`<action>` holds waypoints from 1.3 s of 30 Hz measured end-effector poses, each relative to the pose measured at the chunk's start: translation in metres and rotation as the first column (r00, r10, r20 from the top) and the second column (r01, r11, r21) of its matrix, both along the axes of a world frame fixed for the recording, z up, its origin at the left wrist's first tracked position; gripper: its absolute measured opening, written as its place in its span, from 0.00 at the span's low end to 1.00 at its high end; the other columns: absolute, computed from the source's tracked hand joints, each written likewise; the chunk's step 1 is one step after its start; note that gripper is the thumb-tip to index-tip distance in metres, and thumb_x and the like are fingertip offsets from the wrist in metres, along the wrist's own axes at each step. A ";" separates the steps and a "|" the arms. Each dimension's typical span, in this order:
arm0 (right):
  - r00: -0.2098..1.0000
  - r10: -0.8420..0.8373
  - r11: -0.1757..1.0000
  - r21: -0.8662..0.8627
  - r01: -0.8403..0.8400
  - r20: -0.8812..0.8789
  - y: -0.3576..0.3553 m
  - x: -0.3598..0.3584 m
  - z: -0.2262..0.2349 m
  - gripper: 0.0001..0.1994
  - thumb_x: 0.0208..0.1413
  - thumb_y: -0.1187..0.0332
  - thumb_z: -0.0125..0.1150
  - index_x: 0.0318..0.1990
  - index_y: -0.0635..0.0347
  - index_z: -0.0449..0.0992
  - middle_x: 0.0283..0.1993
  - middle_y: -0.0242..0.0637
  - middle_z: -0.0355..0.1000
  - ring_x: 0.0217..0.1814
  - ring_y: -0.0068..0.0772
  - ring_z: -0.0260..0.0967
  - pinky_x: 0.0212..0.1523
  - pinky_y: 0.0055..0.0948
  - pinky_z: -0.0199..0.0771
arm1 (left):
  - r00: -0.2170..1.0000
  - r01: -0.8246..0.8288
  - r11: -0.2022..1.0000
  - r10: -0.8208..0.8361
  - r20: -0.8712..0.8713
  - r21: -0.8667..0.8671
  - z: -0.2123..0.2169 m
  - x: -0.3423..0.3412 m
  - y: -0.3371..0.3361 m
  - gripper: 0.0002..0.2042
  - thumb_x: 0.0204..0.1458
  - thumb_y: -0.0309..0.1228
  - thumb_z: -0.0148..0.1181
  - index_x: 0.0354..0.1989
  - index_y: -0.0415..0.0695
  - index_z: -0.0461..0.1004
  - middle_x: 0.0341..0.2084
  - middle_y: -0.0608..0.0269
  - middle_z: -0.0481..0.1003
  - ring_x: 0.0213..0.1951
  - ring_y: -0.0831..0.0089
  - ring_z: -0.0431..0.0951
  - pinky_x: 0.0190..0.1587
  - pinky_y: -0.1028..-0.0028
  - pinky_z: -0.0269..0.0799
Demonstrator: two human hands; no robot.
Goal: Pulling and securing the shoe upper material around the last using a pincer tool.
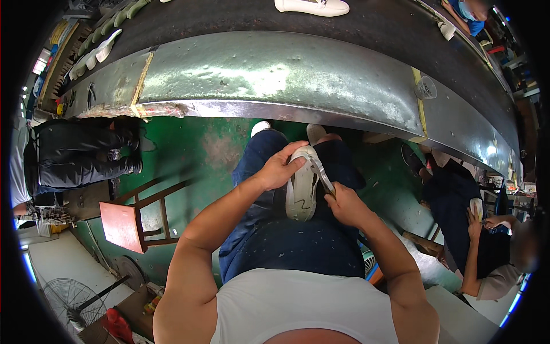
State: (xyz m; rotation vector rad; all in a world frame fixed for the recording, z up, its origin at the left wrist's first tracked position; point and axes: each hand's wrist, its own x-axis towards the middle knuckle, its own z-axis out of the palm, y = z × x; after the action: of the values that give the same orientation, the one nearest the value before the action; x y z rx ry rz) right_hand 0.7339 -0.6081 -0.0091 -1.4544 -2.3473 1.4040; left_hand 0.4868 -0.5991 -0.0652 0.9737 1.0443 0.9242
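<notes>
Fingers (295, 161) of left hand (279, 170) curled over the upper end of a white shoe (302, 186), gripping it sole-up above the lap. Right hand (345, 204) clenched at the shoe's 4 o'clock edge, fist closed around a small dark tool (326, 184) (kind too small to tell) laid against the sole rim. Shoe near frame centre, tilted, over blue trousers (286, 241), both forearms coming in from 6 o'clock. At 12 o'clock, a long grey metal bench (275, 74) bending across the view, with a dark belt (240, 17) beyond it carrying another white shoe (312, 6). At 9 o'clock, a seated person in dark clothes (80, 155); nearer, at 8 o'clock, a red-seated wooden stool (123, 226) on a green floor (195, 149), and a fan (71, 298) lower still. At 3 to 4 o'clock, another person (487, 252) bent over a pale shoe (476, 207) held in hand.
</notes>
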 end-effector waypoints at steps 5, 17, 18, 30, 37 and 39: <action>0.984 0.032 0.996 0.079 -0.046 0.174 -0.008 0.001 0.015 0.13 0.61 0.68 0.55 0.45 0.71 0.68 0.46 0.62 0.72 0.47 0.64 0.72 0.47 0.52 0.71 | 0.972 -0.125 0.964 0.166 0.165 -0.236 0.015 0.018 0.002 0.28 0.61 0.30 0.60 0.69 0.44 0.59 0.53 0.61 0.73 0.52 0.74 0.73 0.56 0.73 0.70; 0.901 0.007 1.000 0.022 0.002 -0.433 -0.010 0.015 0.048 0.13 0.56 0.72 0.63 0.48 0.62 0.73 0.43 0.41 0.74 0.41 0.32 0.72 0.46 0.27 0.71 | 0.966 0.008 0.817 0.143 -0.216 0.576 0.115 -0.032 -0.050 0.40 0.50 0.25 0.69 0.70 0.38 0.51 0.65 0.46 0.60 0.66 0.55 0.64 0.66 0.61 0.60; 0.831 -0.037 0.995 0.055 0.081 -0.555 -0.004 -0.001 0.044 0.14 0.57 0.72 0.63 0.49 0.63 0.71 0.46 0.41 0.74 0.44 0.32 0.72 0.48 0.28 0.71 | 0.889 0.198 0.692 0.171 -0.424 0.695 0.120 -0.038 -0.053 0.43 0.46 0.25 0.72 0.70 0.38 0.51 0.66 0.43 0.59 0.66 0.50 0.63 0.66 0.58 0.60; 0.467 0.179 0.984 0.163 -0.075 -0.866 0.015 -0.103 0.009 0.18 0.63 0.67 0.57 0.57 0.63 0.65 0.57 0.47 0.71 0.58 0.40 0.71 0.59 0.34 0.69 | 0.717 0.101 0.583 0.519 -0.466 0.806 0.077 -0.034 -0.110 0.47 0.31 0.27 0.81 0.65 0.38 0.62 0.54 0.49 0.65 0.54 0.51 0.70 0.58 0.56 0.68; 0.440 0.069 0.995 0.095 0.038 -0.895 0.017 -0.105 0.010 0.11 0.64 0.71 0.54 0.50 0.64 0.66 0.53 0.45 0.72 0.53 0.35 0.72 0.54 0.33 0.72 | 0.711 0.099 0.637 0.492 -0.502 0.764 0.081 -0.032 -0.098 0.45 0.30 0.29 0.81 0.63 0.41 0.65 0.52 0.49 0.66 0.54 0.51 0.68 0.58 0.56 0.66; 0.547 -0.073 0.995 -0.023 0.097 -0.834 0.019 -0.093 0.015 0.08 0.64 0.72 0.53 0.48 0.63 0.66 0.49 0.43 0.75 0.51 0.32 0.73 0.53 0.30 0.72 | 0.719 0.135 0.645 0.459 -0.522 0.752 0.080 -0.032 -0.085 0.45 0.31 0.28 0.80 0.64 0.43 0.64 0.54 0.47 0.66 0.57 0.47 0.67 0.59 0.55 0.66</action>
State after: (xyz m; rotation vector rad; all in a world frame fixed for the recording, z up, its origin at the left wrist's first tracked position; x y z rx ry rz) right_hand 0.6406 -0.5891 0.0060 -0.5914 -1.6119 1.5393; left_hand 0.4548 -0.6845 0.0144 2.0826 1.4164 1.2455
